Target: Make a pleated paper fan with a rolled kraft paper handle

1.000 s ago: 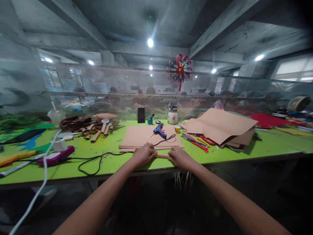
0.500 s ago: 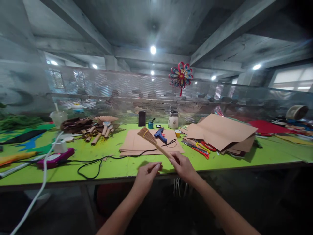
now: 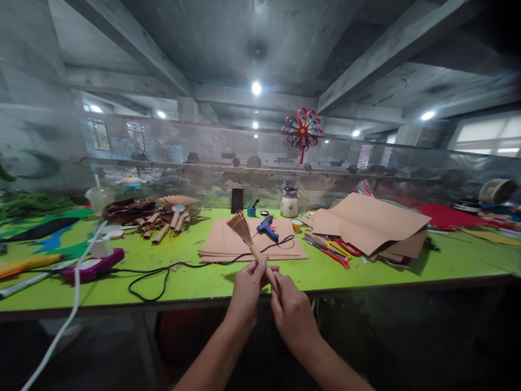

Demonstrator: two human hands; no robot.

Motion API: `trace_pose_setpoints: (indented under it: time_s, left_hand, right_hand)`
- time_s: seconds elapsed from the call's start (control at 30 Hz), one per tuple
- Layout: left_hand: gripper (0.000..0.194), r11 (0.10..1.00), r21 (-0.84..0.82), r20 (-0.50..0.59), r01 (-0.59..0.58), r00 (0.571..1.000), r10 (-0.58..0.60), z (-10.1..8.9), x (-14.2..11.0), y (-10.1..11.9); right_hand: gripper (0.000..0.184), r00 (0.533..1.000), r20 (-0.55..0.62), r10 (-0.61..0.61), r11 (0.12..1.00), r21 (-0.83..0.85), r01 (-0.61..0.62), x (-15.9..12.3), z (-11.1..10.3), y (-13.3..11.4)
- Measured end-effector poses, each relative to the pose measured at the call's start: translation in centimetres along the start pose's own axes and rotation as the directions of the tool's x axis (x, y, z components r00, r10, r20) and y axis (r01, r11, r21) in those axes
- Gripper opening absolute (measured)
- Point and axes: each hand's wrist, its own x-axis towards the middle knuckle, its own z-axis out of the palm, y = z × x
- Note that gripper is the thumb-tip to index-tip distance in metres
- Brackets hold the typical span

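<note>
Both hands hold a small paper broom (image 3: 241,228), tilted with its brown striped, fanned head up and to the left. My left hand (image 3: 249,288) pinches the rolled tan handle (image 3: 265,269) partway along. Around the handle's lower end my right hand (image 3: 293,307) is closed, hiding the tip. Just beyond the broom lies a blue glue gun (image 3: 267,228) on a stack of brown kraft paper (image 3: 215,239). The gun's black cord trails left across the green table (image 3: 195,282).
Scissors (image 3: 331,252) and a heap of brown sheets (image 3: 370,217) lie to the right. Several finished-looking paper pieces (image 3: 173,217) sit at left, near a purple power strip (image 3: 95,266) with a white cable. A phone (image 3: 236,200), a blue pot (image 3: 252,210) and a jug (image 3: 289,202) stand behind.
The broom was low at the table edge between both hands, then raised in my right hand alone. Now my left hand grips the handle too, and the broom head has turned more upright.
</note>
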Motion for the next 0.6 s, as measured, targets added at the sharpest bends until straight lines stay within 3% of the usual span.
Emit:
trace_pose_setpoints:
  time_s: [0.1, 0.2, 0.27, 0.33, 0.4, 0.47, 0.53, 0.6]
  left_hand:
    - [0.055, 0.999, -0.031, -0.001, 0.020, 1.000, -0.020, -0.6, 0.2, 0.2]
    - [0.052, 0.998, -0.050, -0.007, 0.042, 0.999, -0.042, -1.0, 0.1, 0.2]
    - [0.047, 0.997, -0.056, -0.012, 0.055, 0.998, -0.056, -1.1, -0.1, 0.1]
    - [0.044, 0.996, -0.061, -0.016, 0.062, 0.998, -0.063, -1.0, -0.4, 0.0]
    - [0.042, 0.996, -0.066, -0.013, 0.067, 0.998, -0.068, -0.9, -0.8, -0.1]
    - [0.043, 0.994, -0.077, 0.003, 0.074, 0.997, -0.074, -0.7, -1.1, -0.2]
    - [0.046, 0.992, -0.094, 0.028, 0.087, 0.996, -0.085, -0.7, -1.3, -0.3]
    - [0.050, 0.988, -0.108, 0.050, 0.107, 0.994, -0.102, -0.7, -1.3, -0.3]
  right_hand:
    - [0.057, 0.995, 0.087, -0.042, 0.999, -0.007, 0.043, -1.0, -0.2, -0.3]
    - [0.062, 0.991, 0.127, -0.035, 0.998, 0.050, 0.029, -1.9, -0.7, -0.5]
    - [0.058, 0.991, 0.134, 0.011, 0.988, 0.151, -0.031, -2.3, -1.1, -0.6]
    - [0.051, 0.975, 0.181, 0.128, 0.936, 0.301, -0.179, -2.4, -1.5, -0.9]
    - [0.046, 0.911, 0.310, 0.272, 0.782, 0.480, -0.397, -2.4, -1.8, -1.2]
    - [0.045, 0.822, 0.475, 0.316, 0.527, 0.632, -0.568, -2.2, -2.0, -1.5]
    - [0.042, 0.773, 0.574, 0.268, 0.251, 0.733, -0.632, -2.0, -2.2, -1.8]
    - [0.038, 0.755, 0.616, 0.226, 0.031, 0.770, -0.637, -2.0, -2.3, -1.9]
